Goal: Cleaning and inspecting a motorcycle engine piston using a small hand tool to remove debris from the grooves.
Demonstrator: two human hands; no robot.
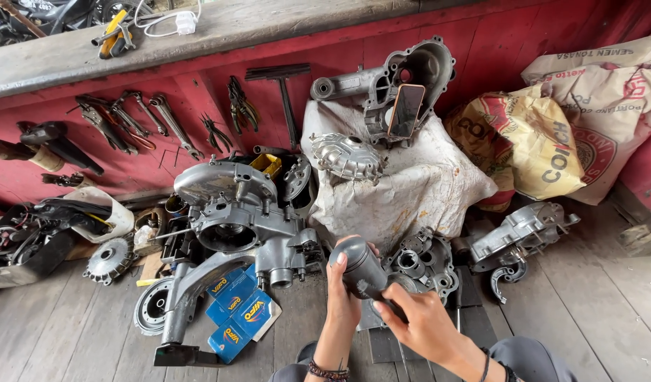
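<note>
My left hand (342, 293) grips a dark grey cylindrical engine part (362, 267) from its left side, thumb up along it. My right hand (419, 322) closes on the lower right end of the same part. Both hands hold it above the wooden floor, just in front of a silver engine casing (421, 265). A large grey engine block (237, 209) stands to the left of my hands.
Blue boxes (237, 311) lie on the floor by the engine block. A white sack (410, 180) carries a round metal cover (347, 155) and a crankcase (403, 85) with a phone (405, 110) propped in it. Wrenches and pliers (163, 120) hang on the red wall. Printed sacks (566, 134) are at right.
</note>
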